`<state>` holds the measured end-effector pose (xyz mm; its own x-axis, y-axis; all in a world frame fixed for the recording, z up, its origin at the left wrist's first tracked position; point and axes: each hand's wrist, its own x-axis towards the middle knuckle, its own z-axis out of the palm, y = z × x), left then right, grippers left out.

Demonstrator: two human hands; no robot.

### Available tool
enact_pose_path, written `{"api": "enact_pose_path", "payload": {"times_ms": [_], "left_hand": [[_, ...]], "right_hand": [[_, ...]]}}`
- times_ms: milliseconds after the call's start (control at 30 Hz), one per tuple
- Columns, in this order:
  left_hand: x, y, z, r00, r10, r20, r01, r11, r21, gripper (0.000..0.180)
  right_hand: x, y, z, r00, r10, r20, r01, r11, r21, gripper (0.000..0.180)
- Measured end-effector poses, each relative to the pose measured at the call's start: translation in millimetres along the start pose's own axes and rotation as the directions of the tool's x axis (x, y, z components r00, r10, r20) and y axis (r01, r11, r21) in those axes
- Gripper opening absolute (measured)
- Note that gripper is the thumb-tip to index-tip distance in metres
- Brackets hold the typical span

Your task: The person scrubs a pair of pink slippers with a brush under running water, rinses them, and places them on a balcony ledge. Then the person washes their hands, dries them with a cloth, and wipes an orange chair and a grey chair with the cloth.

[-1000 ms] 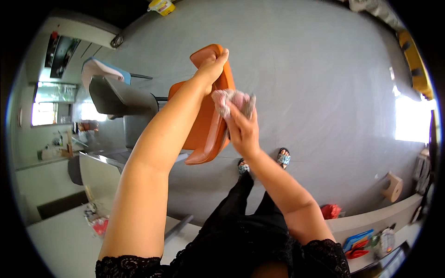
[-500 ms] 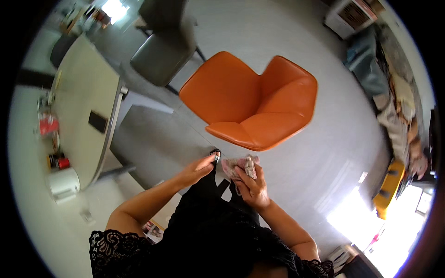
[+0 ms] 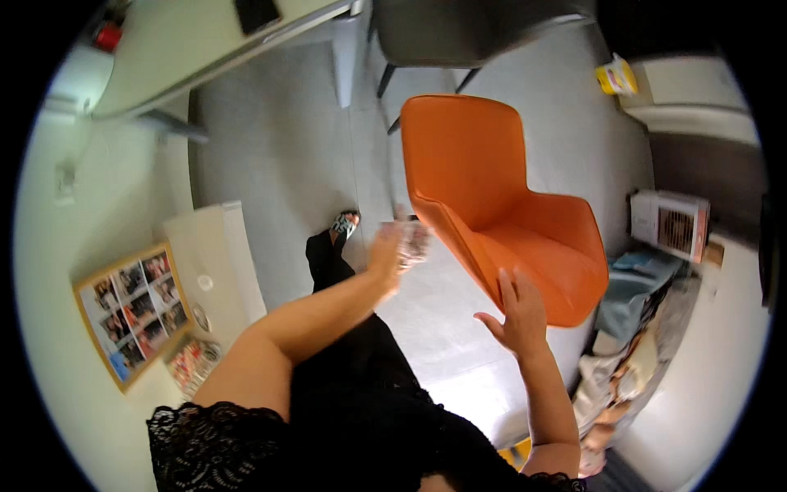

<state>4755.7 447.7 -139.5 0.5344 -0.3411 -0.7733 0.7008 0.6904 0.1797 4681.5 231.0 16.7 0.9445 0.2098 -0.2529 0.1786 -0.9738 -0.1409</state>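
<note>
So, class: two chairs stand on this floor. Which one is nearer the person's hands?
The orange chair: its seat edge lies right beside the open right hand. The grey chair stands farther off, by the table.

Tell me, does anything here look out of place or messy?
Yes, a little. A loose heap of cloths and bags is piled on the floor right of the orange chair. The left hand holds a blurred cloth; the right hand is open.

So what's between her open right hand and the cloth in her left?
In the head view, only the orange chair's front edge and bare grey floor lie between the right hand and the left hand's blurred cloth.
</note>
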Motion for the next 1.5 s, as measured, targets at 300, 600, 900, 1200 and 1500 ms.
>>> {"api": "enact_pose_path", "payload": {"times_ms": [300,600,900,1200,1500], "left_hand": [[119.2,-138.6,-24.8,0.567,0.822,0.046,-0.701,0.453,0.551,0.043],[284.7,-74.9,-96.4,0.866,0.300,-0.399,-0.234,0.950,0.205,0.016],[186.0,-100.5,-54.6,0.686,0.723,0.082,-0.726,0.674,0.135,0.030],[299.8,-92.4,-75.5,0.860,0.350,-0.372,-0.250,0.924,0.291,0.037],[137.7,-18.7,-63.1,0.965,0.001,-0.262,0.115,0.898,0.425,0.026]], "right_hand": [[3.8,3.4,43.7,0.988,-0.008,0.154,0.036,0.982,-0.184,0.058],[2.8,16.7,58.3,0.990,-0.026,0.141,0.053,0.980,-0.190,0.056],[8.9,14.5,50.9,0.975,0.008,0.221,0.037,0.980,-0.196,0.054],[8.8,18.9,42.5,0.985,-0.015,0.170,0.033,0.994,-0.104,0.056],[17.0,28.5,9.5,0.996,-0.033,0.088,0.013,0.975,0.222,0.056]]}}
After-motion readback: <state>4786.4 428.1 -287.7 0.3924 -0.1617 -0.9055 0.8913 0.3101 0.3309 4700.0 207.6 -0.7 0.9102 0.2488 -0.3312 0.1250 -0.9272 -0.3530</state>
